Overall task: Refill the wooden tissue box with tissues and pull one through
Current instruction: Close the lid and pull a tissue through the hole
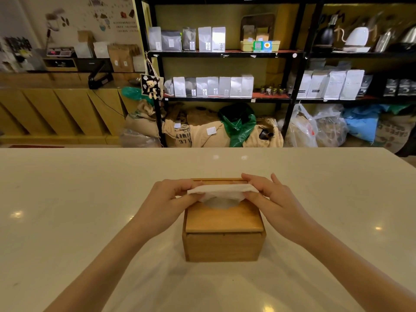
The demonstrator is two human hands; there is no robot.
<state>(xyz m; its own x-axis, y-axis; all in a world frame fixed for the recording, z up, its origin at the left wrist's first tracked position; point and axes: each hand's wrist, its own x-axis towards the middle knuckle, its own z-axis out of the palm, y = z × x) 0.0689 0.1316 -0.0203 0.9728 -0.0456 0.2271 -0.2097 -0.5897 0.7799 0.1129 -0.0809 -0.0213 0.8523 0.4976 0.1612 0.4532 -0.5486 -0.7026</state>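
Pinching a white tissue at its left and right ends, the left hand and right hand stretch it above the lid slot of the wooden tissue box, which stands on the near middle of the white table.

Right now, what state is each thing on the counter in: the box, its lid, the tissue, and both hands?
wooden tissue box: upright on the white counter.
lid: on the box, lying flat.
tissue: partly pulled up through the lid's opening, stretched between both hands.
left hand: pinching the tissue's left end.
right hand: pinching the tissue's right end.
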